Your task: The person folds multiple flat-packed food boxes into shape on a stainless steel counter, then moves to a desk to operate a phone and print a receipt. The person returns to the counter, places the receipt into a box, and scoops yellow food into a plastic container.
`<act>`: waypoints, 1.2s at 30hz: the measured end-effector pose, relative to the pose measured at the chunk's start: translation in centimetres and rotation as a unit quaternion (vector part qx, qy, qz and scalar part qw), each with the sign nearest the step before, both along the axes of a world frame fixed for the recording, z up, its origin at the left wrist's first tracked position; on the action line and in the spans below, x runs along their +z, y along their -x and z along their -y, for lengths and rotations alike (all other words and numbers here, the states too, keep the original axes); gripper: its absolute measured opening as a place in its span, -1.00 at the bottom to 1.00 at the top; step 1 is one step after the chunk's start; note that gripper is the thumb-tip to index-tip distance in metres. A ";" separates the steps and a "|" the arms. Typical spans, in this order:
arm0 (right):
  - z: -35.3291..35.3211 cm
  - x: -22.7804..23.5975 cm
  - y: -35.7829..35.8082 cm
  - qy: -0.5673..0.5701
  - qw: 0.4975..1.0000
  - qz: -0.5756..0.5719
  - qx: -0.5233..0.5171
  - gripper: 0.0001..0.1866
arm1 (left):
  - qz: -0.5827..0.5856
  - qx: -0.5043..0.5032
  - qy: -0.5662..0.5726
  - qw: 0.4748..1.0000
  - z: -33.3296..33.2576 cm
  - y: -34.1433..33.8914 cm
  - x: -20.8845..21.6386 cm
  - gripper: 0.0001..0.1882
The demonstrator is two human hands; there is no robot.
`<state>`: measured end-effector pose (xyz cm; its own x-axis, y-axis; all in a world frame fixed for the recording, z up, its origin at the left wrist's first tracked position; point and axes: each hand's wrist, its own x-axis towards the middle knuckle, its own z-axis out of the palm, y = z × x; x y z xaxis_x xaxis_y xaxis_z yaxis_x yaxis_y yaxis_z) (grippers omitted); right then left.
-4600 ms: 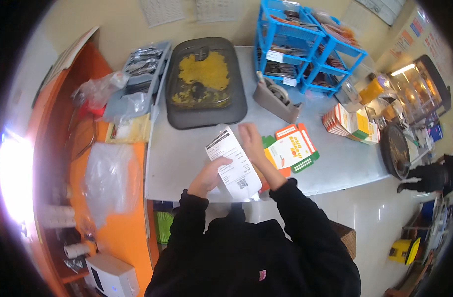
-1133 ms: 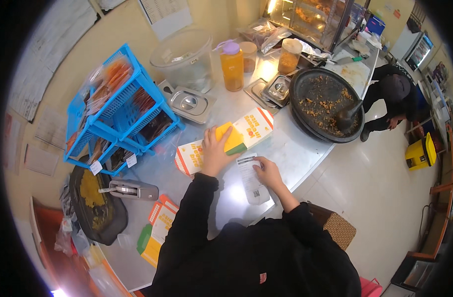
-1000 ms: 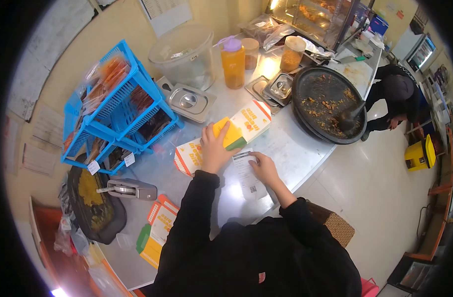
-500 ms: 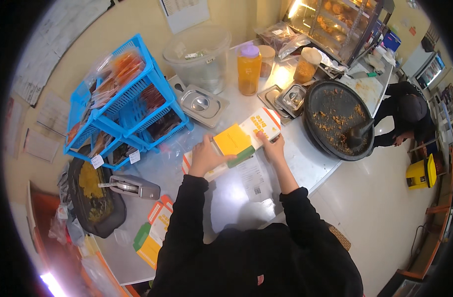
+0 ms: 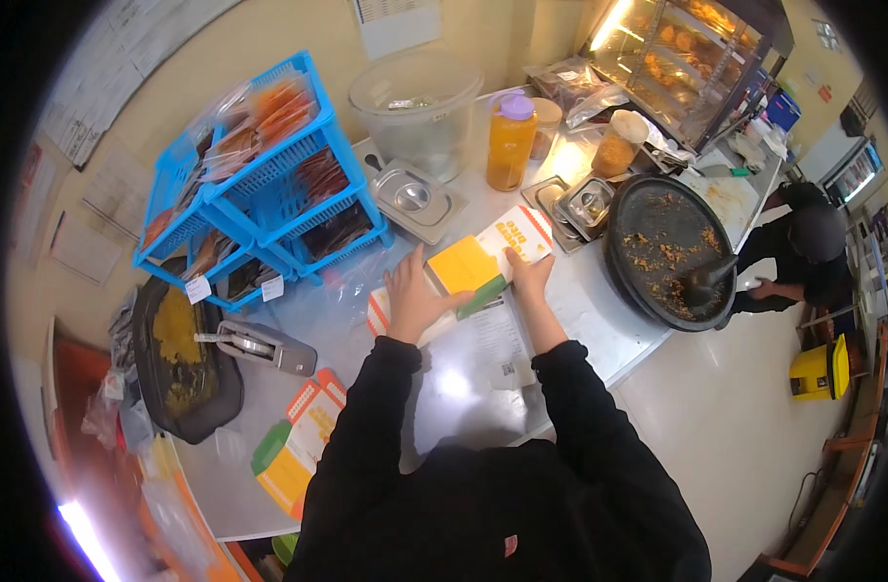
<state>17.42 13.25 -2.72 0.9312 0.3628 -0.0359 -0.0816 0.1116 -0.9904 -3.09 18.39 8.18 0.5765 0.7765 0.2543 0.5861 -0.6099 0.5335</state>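
A food carton (image 5: 478,254), white with yellow, green and orange parts, is between my two hands above the metal table. My left hand (image 5: 417,299) grips its left part, thumb stretched along the lower edge of the yellow panel. At the carton's right end, my right hand (image 5: 531,283) holds on with the thumb on top; its other fingers are mostly hidden. A second carton of the same colours, lying flat (image 5: 303,441), rests on the table left of my left forearm. A printed paper sheet (image 5: 497,349) lies below the held carton.
Blue stacked baskets (image 5: 269,179) with packets stand at left, near a grey tape dispenser (image 5: 269,349) and a dark tray of yellow food (image 5: 187,359). A large stone mortar (image 5: 672,233) stands right, with an orange bottle (image 5: 511,145) farther back. Another person (image 5: 803,242) bends beyond the table.
My left hand's fingers have spread more over the carton, and the right hand has shifted slightly. The view has turned a little; the other person's hand has moved.
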 end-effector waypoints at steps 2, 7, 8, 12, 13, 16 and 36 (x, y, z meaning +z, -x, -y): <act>-0.9 0.3 -0.5 0.003 0.999 0.036 -0.002 -0.38 | 0.031 0.000 -0.014 0.999 0.4 -0.3 0.7 0.00; -1.1 2.9 0.1 0.005 0.998 0.026 0.053 -0.25 | 0.079 0.014 -0.040 0.996 4.2 5.6 3.4 -0.24; -0.1 4.3 0.2 -0.010 0.995 0.058 0.086 -0.22 | 0.097 0.014 -0.030 0.995 5.5 8.0 4.2 -0.28; 4.8 5.4 1.8 0.132 0.988 0.077 -0.012 -0.17 | 0.040 0.084 -0.033 0.995 10.7 18.1 5.1 -0.39; 6.2 5.9 3.2 0.093 0.993 0.078 -0.004 -0.25 | 0.026 0.124 -0.035 0.991 11.6 21.1 4.7 -0.39; 10.4 6.3 8.0 0.065 0.985 0.157 0.036 -0.52 | -0.045 0.272 -0.033 0.961 13.7 29.0 3.9 -0.33; 15.3 12.2 26.8 0.061 0.751 -0.069 0.654 -0.53 | 0.419 0.356 0.239 0.800 18.2 39.3 0.1 -0.59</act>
